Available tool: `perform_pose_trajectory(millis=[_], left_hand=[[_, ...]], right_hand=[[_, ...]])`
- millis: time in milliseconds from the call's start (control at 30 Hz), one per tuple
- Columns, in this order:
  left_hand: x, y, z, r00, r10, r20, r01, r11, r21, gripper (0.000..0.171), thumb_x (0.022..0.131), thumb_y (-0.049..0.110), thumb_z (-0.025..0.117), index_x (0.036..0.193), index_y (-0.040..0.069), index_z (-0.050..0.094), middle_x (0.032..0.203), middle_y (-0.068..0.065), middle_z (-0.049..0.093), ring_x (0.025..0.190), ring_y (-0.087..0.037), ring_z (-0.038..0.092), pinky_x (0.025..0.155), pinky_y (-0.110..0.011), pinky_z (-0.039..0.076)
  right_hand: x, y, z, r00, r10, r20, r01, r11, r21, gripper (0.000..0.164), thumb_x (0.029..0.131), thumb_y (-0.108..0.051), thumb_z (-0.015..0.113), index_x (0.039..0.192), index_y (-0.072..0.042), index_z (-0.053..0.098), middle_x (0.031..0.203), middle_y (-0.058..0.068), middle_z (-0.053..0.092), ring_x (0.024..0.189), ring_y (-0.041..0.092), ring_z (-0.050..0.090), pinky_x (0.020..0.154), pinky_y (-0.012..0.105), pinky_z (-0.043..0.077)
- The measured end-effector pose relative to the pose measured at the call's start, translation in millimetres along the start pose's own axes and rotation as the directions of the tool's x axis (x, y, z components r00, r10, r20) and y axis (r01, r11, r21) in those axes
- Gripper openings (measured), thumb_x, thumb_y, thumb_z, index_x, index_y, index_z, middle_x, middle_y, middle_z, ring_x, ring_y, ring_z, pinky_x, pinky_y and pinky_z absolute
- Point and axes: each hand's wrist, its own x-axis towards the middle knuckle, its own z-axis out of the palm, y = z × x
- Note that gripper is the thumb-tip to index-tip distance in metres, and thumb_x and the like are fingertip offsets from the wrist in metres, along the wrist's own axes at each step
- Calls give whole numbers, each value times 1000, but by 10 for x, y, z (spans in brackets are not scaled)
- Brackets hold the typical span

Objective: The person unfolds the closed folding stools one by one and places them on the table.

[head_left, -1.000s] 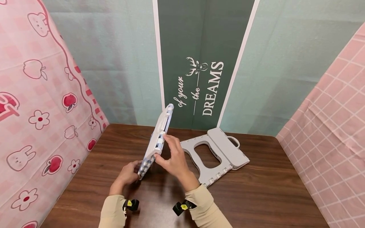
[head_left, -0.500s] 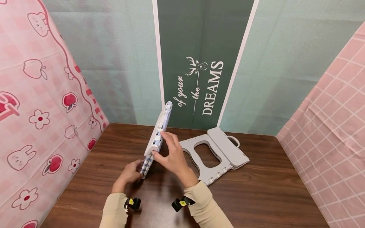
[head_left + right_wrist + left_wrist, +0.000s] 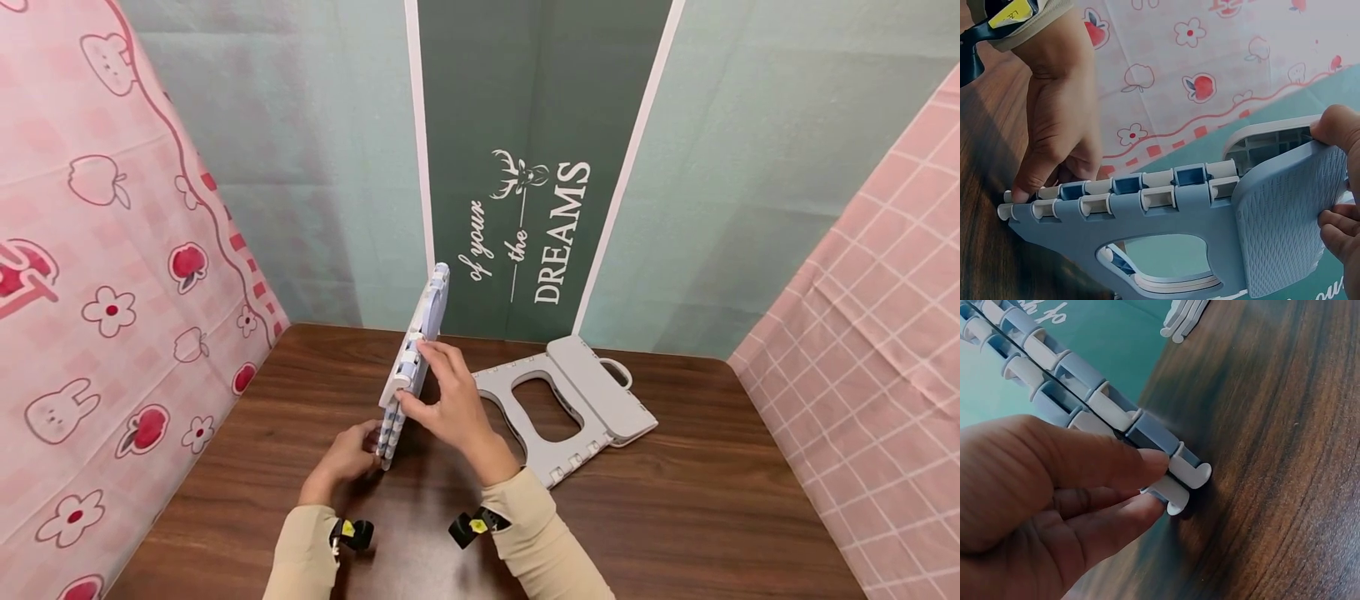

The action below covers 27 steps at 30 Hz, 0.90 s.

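Blue-and-white plastic folding stool [image 3: 1179, 222] tilts over the brown wood-grain bench [image 3: 675, 517], my left hand [image 3: 347, 454] pinching its lower end, apparently for steadiness, my right hand [image 3: 453, 404] gripping its textured seat [image 3: 1291, 219], likely for leverage; a flattened light-grey plastic stool [image 3: 592, 392] lies nearby.

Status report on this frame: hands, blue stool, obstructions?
Left hand pinching leg end, right hand gripping seat panel. Blue stool mostly folded, held tilted. Grey stool flat on table at right, no blockage seen.
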Motion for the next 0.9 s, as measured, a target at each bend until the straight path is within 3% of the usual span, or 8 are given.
perform_pose_trajectory(millis=[433, 733, 900], left_hand=[[-1, -39, -16, 999, -26, 39, 29, 997, -65, 52, 63, -14, 58, 114, -7, 55, 81, -7, 57, 70, -18, 54, 58, -31, 45], [-16, -55, -57, 998, -22, 65, 28, 995, -98, 51, 63, -12, 62, 113, -7, 54, 80, -7, 58, 69, -19, 53, 55, -32, 45], [16, -108, -63, 995, 26, 96, -12, 989, -148, 47, 65, -13, 60, 111, -9, 54, 81, -7, 59, 71, -19, 55, 57, -31, 45]], right_hand=[[75, -2, 77, 998, -8, 55, 8, 1000, 1, 68, 73, -24, 78, 131, -4, 50, 123, 15, 46, 107, 23, 51, 88, 33, 44], [118, -23, 162, 999, -34, 42, 34, 999, -11, 68, 73, -24, 78, 131, -4, 50, 120, 17, 47, 105, 24, 52, 87, 31, 45], [151, -21, 191, 998, -35, 44, 36, 999, -30, 68, 72, -25, 79, 131, -5, 51, 117, 16, 48, 101, 23, 53, 84, 30, 46]])
